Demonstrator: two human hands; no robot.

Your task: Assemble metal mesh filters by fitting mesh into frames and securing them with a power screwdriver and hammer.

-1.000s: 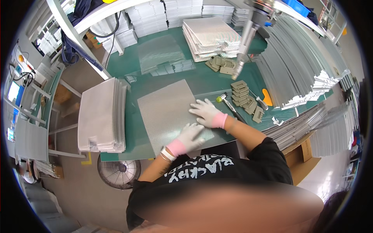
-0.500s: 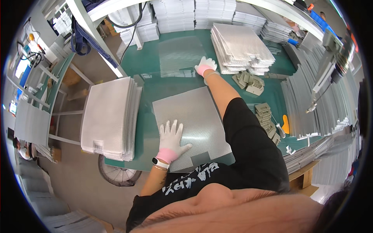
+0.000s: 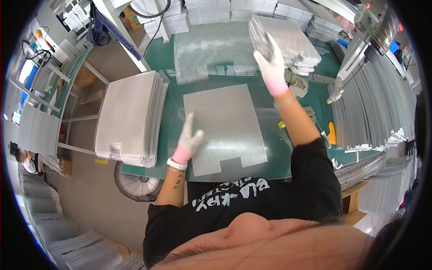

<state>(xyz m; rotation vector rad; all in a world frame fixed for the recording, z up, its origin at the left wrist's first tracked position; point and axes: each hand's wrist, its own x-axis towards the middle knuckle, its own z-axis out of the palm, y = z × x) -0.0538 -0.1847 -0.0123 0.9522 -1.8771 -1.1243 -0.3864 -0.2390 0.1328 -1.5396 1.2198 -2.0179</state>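
A grey perforated sheet (image 3: 225,121) with a notch in its near edge lies flat on the green table (image 3: 279,162). My left hand (image 3: 189,138), in a white glove with a pink cuff, is at the sheet's left edge, fingers apart and holding nothing. Farther back lies a second, see-through meshed sheet (image 3: 193,49), its outline smeared. My right hand (image 3: 271,65), gloved alike, is stretched out to the right of it, in front of a stack of perforated sheets (image 3: 288,33). Its fingers are extended, with the thumb apart; the tips are blurred.
Another stack of sheets (image 3: 126,112) stands at the table's left edge. Grey-green plastic parts (image 3: 297,85), a yellow-handled tool (image 3: 332,133) and a small yellow piece (image 3: 281,124) lie at right. A metal tool arm (image 3: 346,72) hangs over many upright sheets (image 3: 373,103).
My right hand has risen and moved right, toward the back stack. The left hand has slid off the near sheet's middle to its left edge. The far sheet has shifted; the view has tilted slightly.
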